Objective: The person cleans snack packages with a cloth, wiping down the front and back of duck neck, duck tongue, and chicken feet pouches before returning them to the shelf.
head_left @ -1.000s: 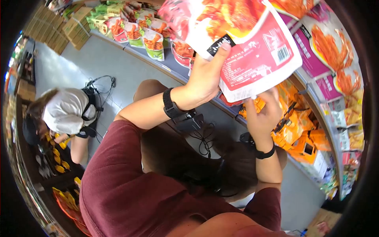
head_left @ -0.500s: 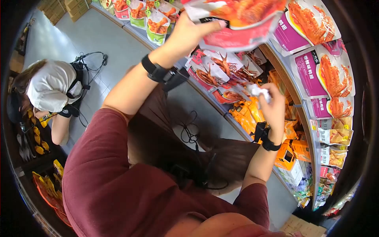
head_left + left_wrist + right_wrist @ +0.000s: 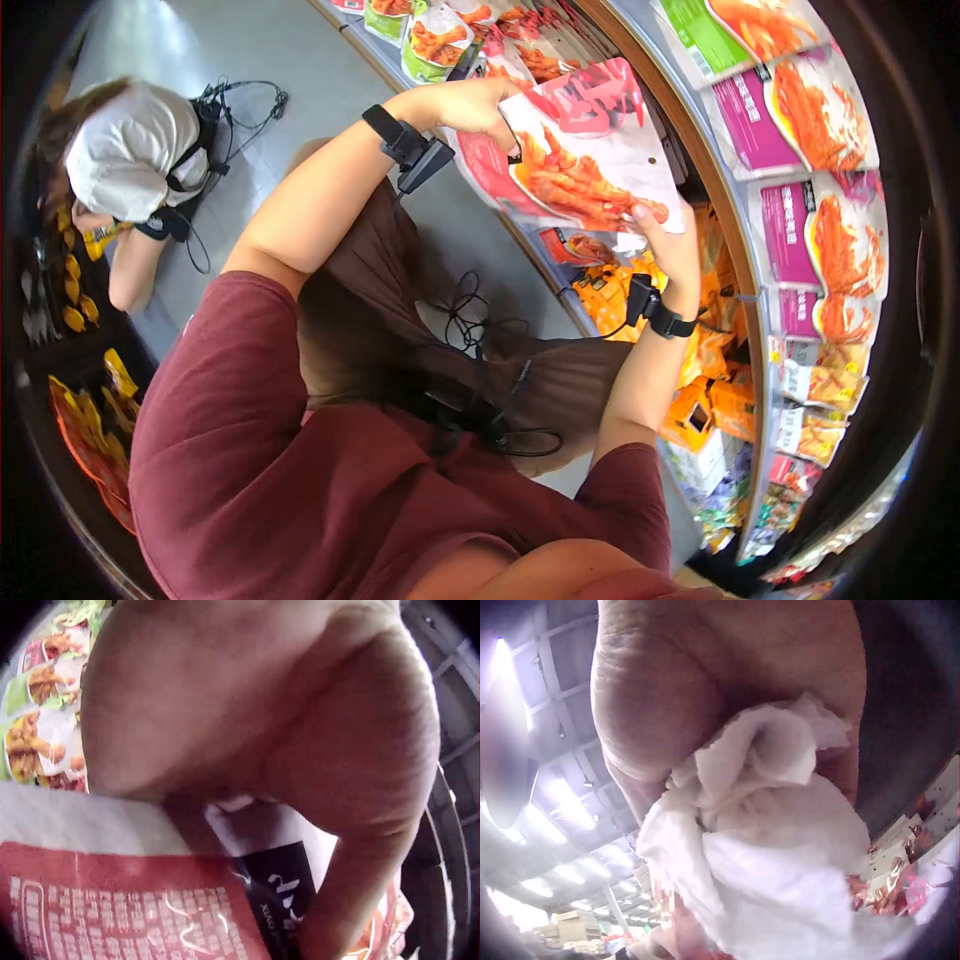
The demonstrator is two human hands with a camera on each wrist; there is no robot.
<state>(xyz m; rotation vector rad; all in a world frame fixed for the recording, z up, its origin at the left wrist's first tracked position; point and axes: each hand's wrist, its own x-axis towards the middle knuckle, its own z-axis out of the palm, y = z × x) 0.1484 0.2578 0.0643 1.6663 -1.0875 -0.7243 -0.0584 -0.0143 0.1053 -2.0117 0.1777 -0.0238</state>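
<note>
A large pink and white food pouch (image 3: 600, 155), printed with orange-red meat, is held up over the lower shelf. My left hand (image 3: 475, 108) grips one end, its thumb on the front. In the left wrist view that thumb lies beside a black label (image 3: 277, 889) above a pink panel of small print. My right hand (image 3: 672, 245) is at the opposite edge, thumb over the printed picture. Bunched in the right hand is a crumpled white tissue (image 3: 780, 847), filling much of the right wrist view; in the head view only a bit shows below the pouch.
Purple-labelled pouches (image 3: 790, 230) line the upper shelf at right. Below it are orange packs (image 3: 610, 295) and green-edged pouches (image 3: 437, 42). A person in a white cap (image 3: 130, 150) crouches at left, near black cables (image 3: 245, 110) on the grey floor.
The pouch swung up and away from my right hand, then came back tilted with its picture upward. My right hand, apart from it half a second ago, now meets its edge with the tissue.
</note>
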